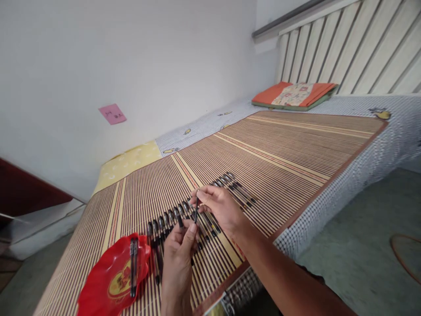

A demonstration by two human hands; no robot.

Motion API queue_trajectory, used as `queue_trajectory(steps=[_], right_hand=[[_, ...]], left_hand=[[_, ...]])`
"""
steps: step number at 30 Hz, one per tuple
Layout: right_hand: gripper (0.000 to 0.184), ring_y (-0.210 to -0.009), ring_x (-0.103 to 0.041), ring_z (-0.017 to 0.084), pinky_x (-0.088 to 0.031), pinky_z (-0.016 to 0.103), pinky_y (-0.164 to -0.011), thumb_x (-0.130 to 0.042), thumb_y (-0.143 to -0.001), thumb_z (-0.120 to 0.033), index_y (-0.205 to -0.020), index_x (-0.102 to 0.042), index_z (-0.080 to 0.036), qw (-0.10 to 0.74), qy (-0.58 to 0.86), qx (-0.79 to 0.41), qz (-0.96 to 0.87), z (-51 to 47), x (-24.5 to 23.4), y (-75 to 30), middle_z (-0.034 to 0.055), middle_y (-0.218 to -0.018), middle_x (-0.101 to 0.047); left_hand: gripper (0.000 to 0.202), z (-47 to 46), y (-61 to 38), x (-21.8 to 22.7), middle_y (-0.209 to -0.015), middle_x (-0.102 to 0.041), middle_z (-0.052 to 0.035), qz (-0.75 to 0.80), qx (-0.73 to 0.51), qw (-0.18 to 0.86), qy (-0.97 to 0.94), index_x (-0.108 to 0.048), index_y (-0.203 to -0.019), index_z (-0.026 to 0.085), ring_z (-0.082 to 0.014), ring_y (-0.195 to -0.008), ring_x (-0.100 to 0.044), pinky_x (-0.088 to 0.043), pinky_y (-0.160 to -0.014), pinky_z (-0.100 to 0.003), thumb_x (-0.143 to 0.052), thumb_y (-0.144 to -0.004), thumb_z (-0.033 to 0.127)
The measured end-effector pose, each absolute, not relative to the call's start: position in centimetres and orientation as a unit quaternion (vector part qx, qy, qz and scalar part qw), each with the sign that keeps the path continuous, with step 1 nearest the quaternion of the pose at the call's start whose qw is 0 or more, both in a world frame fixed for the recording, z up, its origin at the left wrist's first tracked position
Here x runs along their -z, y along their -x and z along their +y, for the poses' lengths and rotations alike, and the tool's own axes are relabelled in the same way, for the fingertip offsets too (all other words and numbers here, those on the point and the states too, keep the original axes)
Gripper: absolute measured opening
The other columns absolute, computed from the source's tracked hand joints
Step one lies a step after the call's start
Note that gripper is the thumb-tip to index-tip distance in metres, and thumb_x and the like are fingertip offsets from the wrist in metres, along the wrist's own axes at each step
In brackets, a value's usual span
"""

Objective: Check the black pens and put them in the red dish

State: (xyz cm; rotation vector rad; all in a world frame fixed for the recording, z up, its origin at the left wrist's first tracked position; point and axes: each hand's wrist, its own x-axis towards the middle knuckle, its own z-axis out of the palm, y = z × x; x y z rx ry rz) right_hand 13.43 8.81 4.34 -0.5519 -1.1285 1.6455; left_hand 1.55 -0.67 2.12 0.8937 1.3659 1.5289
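Observation:
My left hand (182, 245) is closed, thumb and fingers pinching the lower end of a slim black pen (196, 211). The fingers of my right hand (223, 210) close around its upper end. A short dark piece, like a pen cap (180, 220), sticks up beside my left fingers; whether it is held cannot be told. Under and around both hands lies a row of black pens (161, 224), side by side on the striped mat; my hands hide part of it. More pens (234, 186) continue the row beyond my right hand.
To the left, a red scalloped tray (98, 267) holds a couple of black pens (133, 267). The striped mat (279, 149) covers a bed beside a white wall. Folded orange cloth (292, 94) lies at the far end near the slatted headboard (355, 48). A pink note (112, 114) hangs on the wall.

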Motion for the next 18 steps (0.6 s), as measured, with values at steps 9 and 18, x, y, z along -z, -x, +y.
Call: queue_trajectory(steps=[9,18], right_hand=[[0.006,-0.063,-0.065,0.017,-0.048,0.03,-0.058,-0.07,-0.084,-0.026,-0.08,-0.07,-0.022,0.449,0.323,-0.559,-0.618,6.3,-4.4,-12.4,0.0021,-0.067,-0.07],[0.009,-0.063,-0.067,0.018,-0.048,0.03,-0.058,-0.068,-0.084,-0.026,-0.079,-0.072,-0.02,0.427,0.364,-0.515,-0.648,9.2,-4.6,-16.0,0.0041,-0.07,-0.074]], left_hand=[[0.062,-0.7,-3.5,-2.7,-0.074,-0.07,-0.0073,0.703,-0.558,0.274,-0.345,-0.077,-0.088,0.019,-0.0239,-0.071,-0.062,-0.045,-0.064,-0.031,-0.043,-0.096,0.071],[0.068,-0.3,-6.8,-3.0,-0.123,-0.074,-0.0138,0.643,-0.585,0.329,-0.369,-0.068,-0.134,0.019,-0.0289,-0.11,-0.068,-0.052,-0.081,-0.034,-0.04,-0.098,0.07]])
